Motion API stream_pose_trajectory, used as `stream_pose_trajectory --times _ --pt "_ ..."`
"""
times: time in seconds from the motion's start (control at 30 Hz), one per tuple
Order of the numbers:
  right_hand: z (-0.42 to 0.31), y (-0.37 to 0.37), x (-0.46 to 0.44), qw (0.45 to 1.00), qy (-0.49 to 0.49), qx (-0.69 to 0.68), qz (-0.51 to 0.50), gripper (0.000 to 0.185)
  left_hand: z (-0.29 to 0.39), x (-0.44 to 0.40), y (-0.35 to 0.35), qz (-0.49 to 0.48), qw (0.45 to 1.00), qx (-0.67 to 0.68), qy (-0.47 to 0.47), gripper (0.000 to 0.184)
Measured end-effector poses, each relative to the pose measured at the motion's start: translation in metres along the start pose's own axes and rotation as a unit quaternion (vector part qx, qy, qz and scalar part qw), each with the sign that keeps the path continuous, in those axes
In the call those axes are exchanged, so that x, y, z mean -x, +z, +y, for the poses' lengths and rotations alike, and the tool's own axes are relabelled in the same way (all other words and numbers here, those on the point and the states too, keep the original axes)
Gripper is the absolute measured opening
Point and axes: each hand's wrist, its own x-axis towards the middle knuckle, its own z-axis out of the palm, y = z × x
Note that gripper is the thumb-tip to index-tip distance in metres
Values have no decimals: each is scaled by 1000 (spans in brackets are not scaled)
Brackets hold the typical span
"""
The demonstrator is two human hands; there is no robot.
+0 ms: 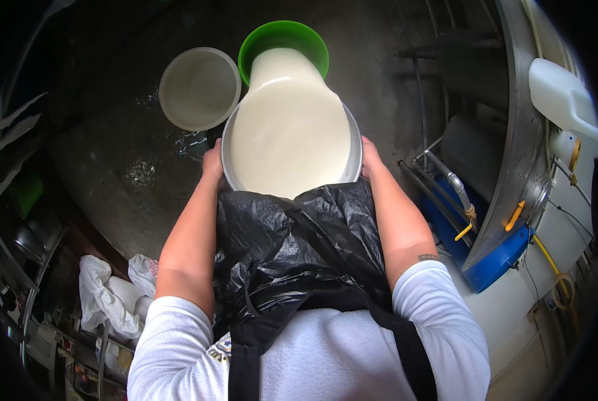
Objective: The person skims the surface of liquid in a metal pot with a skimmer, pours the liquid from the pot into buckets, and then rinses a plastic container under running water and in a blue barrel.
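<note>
Through the head camera I have a wide metal pot (355, 144) in both hands, held out in front of the body and tipped forward over a green bucket (282, 33). A pale, creamy liquid (292, 137) covers the pot's mouth and runs over its far lip in one broad sheet into that bucket. My left hand (212, 162) grips the pot's left side and my right hand (370, 158) the right, set nearly opposite each other, I think so the weight stays level side to side. The fingers go out of sight behind the pot, so I cannot tell exactly how they wrap.

The near side of the pot sits up by the black apron (292, 247), probably so the body can help bear the load; whether the two touch I cannot tell. The green bucket stands just past the pour, which looks to be why the stream lands inside it. A white bucket (168, 73) stands beside it, left of the pot, on the dark floor (122, 127), where wet patches (142, 174) shine. White plastic bags (102, 291) lie to the left, well apart from the hands.
</note>
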Motion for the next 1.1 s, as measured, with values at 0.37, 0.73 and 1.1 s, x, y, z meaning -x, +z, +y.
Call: stream_pose_trajectory --times 0.37,0.73,1.1 --pt "-4 1 -3 1000 14 0 11 36 25 20 3 7 994 97 -57 73" --pt "-9 4 0 999 31 8 30 35 17 2 5 8 996 70 -54 74" --pt "-7 2 -4 999 26 15 21 34 -23 -52 6 9 999 -7 -44 84"
